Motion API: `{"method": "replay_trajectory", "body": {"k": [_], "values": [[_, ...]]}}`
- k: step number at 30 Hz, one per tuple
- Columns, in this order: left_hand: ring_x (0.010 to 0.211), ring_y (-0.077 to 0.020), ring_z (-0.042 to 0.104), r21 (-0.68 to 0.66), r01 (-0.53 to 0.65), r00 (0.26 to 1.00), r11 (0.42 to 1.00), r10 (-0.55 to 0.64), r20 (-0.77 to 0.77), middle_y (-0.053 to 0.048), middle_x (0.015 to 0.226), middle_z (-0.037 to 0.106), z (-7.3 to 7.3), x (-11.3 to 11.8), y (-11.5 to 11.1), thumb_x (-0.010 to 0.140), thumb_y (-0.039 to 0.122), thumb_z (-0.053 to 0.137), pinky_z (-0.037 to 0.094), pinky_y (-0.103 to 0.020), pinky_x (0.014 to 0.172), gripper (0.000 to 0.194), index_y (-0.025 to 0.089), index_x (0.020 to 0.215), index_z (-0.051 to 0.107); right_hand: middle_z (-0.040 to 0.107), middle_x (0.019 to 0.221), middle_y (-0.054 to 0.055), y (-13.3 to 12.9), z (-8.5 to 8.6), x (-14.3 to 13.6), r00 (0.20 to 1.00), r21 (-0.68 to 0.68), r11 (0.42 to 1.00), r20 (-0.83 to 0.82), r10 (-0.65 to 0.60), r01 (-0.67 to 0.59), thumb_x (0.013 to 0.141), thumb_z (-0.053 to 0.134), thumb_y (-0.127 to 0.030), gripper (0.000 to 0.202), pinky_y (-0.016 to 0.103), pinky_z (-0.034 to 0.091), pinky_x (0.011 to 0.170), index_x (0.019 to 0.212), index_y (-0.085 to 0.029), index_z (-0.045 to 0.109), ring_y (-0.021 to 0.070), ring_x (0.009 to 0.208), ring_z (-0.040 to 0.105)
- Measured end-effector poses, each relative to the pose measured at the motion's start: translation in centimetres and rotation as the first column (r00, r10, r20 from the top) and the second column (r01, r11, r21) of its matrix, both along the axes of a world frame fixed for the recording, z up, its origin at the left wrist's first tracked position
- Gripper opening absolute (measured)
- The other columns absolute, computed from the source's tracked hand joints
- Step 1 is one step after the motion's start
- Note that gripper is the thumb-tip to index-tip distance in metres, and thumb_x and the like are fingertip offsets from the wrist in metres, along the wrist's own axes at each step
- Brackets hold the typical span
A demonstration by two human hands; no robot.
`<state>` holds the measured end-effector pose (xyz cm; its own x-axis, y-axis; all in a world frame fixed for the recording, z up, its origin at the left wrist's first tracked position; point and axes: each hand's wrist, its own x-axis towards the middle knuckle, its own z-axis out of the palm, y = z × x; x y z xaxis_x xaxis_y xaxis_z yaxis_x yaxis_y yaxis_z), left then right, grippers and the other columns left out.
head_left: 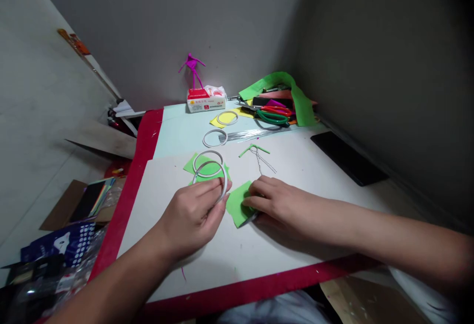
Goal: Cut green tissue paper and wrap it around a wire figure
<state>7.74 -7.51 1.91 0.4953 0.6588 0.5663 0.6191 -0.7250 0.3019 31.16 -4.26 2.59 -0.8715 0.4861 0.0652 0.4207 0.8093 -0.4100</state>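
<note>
My left hand [196,210] pinches a thin white roll of tape [224,181], tilted upright above the table. My right hand [272,200] has its fingers curled on a small piece of green crepe paper [237,205], whose lower edge lifts off the surface. Behind the left hand, a second tape roll [208,152] lies on more green paper [190,163]. Beyond the right hand lies a twisted wire figure [259,161] with green-wrapped arms [264,149] and bare wire legs.
Further back are more tape rolls [215,138], a wire bundle [252,134], green-handled scissors [274,118] and red-handled scissors [276,110]. A purple figure [191,64] stands on a small box [206,101]. At the right lies a black phone [348,158].
</note>
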Motion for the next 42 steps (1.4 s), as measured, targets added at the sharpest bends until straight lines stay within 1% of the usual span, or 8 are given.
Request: {"method": "replay_trajectory", "body": {"k": [8,11,16,21,25,29,34,42], "values": [[0.088,-0.0189,0.07,-0.047,-0.023,0.997,0.999,0.026,0.068,-0.011,0.097,0.073,0.0,-0.5,-0.2,0.085,0.008,0.056,0.057,-0.029,0.078,0.016,0.014,0.097,0.066,0.057,0.105,0.012,-2.4,-2.1,0.1,0.996,0.068,0.994,-0.013,-0.091,0.091,0.091,0.047,-0.014,0.029,0.044,0.044,0.085,0.116,-0.018,0.06,0.025,0.098,0.051],[0.085,-0.0176,0.069,-0.068,-0.008,0.997,0.998,0.013,0.072,-0.011,0.094,0.072,0.1,-0.4,-0.4,0.086,0.007,0.056,0.056,-0.027,0.077,0.016,0.013,0.096,0.066,0.055,0.116,0.013,-2.5,-1.4,0.0,0.982,0.039,0.989,-0.131,-0.139,0.146,0.089,0.054,-0.021,0.034,0.046,0.043,0.089,0.122,-0.021,0.056,0.027,0.106,0.05],[0.075,-0.0165,0.064,-0.071,0.017,0.999,0.997,-0.015,0.039,-0.008,0.083,0.068,0.0,-0.1,-0.7,0.087,0.008,0.053,0.053,-0.027,0.067,0.013,0.013,0.092,0.063,0.06,0.106,0.008,-1.1,1.0,-1.5,0.857,-0.143,0.979,-0.476,-0.197,0.145,0.088,0.057,-0.015,0.029,0.03,0.049,0.083,0.117,-0.02,0.057,0.0167,0.097,0.057],[0.064,-0.0157,0.056,-0.03,-0.013,1.0,0.999,0.012,-0.027,-0.007,0.073,0.061,-0.5,0.4,-0.6,0.085,0.006,0.047,0.047,-0.028,0.057,0.015,0.014,0.081,0.059,0.065,0.095,0.005,-0.7,0.8,-4.1,0.751,-0.183,0.978,-0.631,-0.192,0.096,0.084,0.063,-0.015,0.018,0.029,0.05,0.082,0.101,-0.018,0.059,0.015,0.09,0.06],[0.058,-0.0148,0.051,0.0,-0.071,0.996,0.997,0.071,-0.054,-0.003,0.065,0.055,-0.8,0.7,-0.4,0.083,0.005,0.044,0.042,-0.028,0.052,0.017,0.015,0.078,0.057,0.065,0.088,0.003,-0.5,-0.1,-5.0,0.717,-0.278,0.953,-0.639,-0.278,0.121,0.082,0.063,-0.013,0.009,0.029,0.051,0.078,0.087,-0.019,0.059,0.015,0.084,0.061],[0.053,-0.0126,0.045,-0.12,-0.065,0.998,0.991,0.063,-0.013,0.001,0.059,0.046,-0.8,0.8,-0.5,0.084,0.009,0.046,0.036,-0.027,0.049,0.019,0.018,0.067,0.049,0.064,0.087,0.001,-0.2,-0.5,-5.0,0.704,-0.319,0.935,-0.627,-0.333,0.158,0.081,0.066,-0.015,0.014,0.027,0.051,0.075,0.093,-0.019,0.059,0.0134,0.081,0.06],[0.052,-0.012,0.043,-0.216,-0.041,0.999,0.976,0.038,-0.018,0.001,0.06,0.044,-0.7,0.9,-0.6,0.087,0.011,0.045,0.034,-0.027,0.049,0.022,0.018,0.066,0.048,0.066,0.095,0.005,0.0,-1.1,-4.1,0.715,-0.208,0.969,-0.656,-0.24,0.134,0.085,0.062,-0.016,0.021,0.031,0.05,0.081,0.105,-0.019,0.059,0.0159,0.089,0.06],[0.055,-0.0157,0.052,-0.152,-0.037,0.991,0.988,0.017,-0.132,-0.003,0.063,0.057,-1.1,1.1,-0.7,0.085,0.007,0.044,0.04,-0.029,0.051,0.019,0.015,0.073,0.058,0.066,0.098,0.005,0.1,-0.9,-3.1,0.729,-0.195,0.977,-0.656,-0.196,0.087,0.084,0.063,-0.014,0.035,0.033,0.049,0.085,0.118,-0.019,0.055,0.0157,0.091,0.06]]}}
